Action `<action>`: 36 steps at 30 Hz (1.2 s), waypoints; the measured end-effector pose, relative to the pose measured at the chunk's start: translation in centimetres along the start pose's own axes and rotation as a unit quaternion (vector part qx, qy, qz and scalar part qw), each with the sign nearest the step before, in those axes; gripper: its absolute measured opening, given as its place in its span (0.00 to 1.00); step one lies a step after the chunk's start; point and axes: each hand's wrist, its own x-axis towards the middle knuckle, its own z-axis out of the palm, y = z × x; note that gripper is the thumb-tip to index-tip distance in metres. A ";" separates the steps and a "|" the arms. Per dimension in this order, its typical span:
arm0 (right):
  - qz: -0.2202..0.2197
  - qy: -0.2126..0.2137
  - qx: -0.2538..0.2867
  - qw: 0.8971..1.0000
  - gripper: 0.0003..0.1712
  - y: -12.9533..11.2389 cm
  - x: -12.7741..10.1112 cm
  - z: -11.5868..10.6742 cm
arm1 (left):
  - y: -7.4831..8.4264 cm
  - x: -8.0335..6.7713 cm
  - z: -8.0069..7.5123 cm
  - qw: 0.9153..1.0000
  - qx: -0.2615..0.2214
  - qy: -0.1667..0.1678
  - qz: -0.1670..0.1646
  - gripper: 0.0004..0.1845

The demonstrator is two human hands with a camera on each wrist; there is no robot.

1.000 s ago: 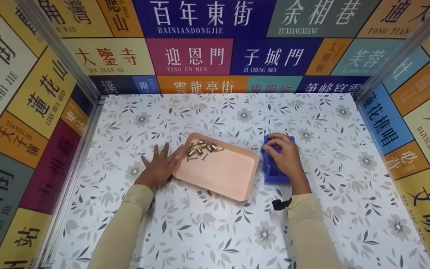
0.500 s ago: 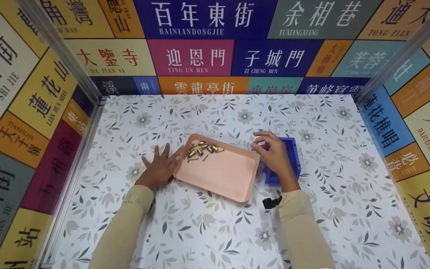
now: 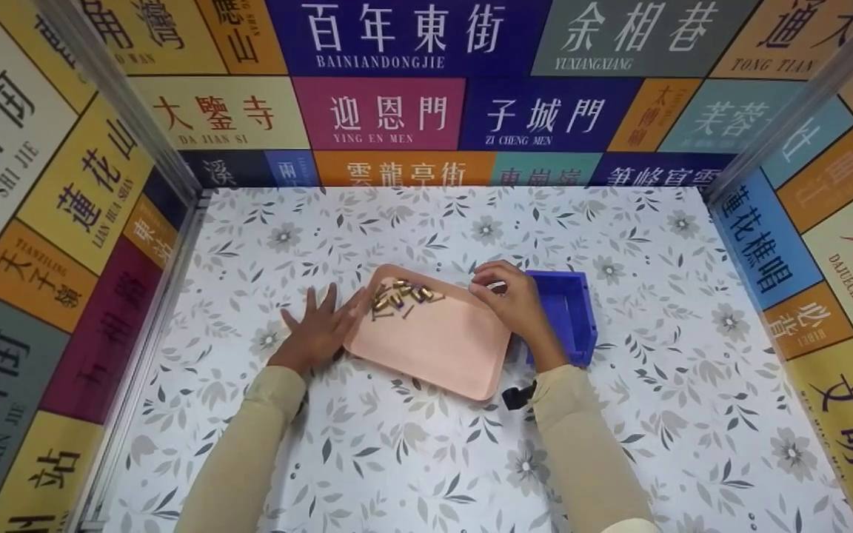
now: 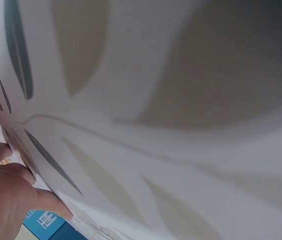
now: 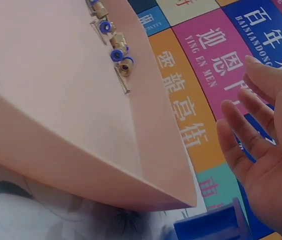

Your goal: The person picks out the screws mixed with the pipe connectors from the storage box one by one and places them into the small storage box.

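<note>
A pink tray (image 3: 441, 348) lies at a slant on the table. In its far left corner is a pile of brass fittings with blue collars (image 5: 117, 54), with several screws (image 5: 122, 80) among them. My left hand (image 3: 315, 333) lies with spread fingers beside the tray, its fingertips at the left rim. My right hand (image 3: 509, 296) hovers over the tray's right end, fingers loosely bent and holding nothing, as the right wrist view also shows. Just right of the tray stands a blue bin (image 3: 571, 318), partly covered by the right hand and wrist.
The table is covered with a floral-patterned sheet (image 3: 412, 459). Panels with large lettering (image 3: 386, 111) wall in the back and both sides. A black strap end (image 3: 519, 397) sticks out at the right cuff.
My right hand has moved left from above the blue bin to the tray's right end, uncovering more of the bin. The left hand stays in place.
</note>
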 end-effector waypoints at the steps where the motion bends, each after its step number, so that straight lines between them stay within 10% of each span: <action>1: -0.003 -0.001 0.002 1.000 0.06 0.3 0.1 0.2 | 0.0 0.0 0.0 1.000 0.000 -0.001 0.000 0.33; 36: 0.006 -0.099 0.004 0.995 0.14 0.6 2.7 4.5 | -0.2 0.0 0.0 1.000 -0.004 0.002 0.004 0.33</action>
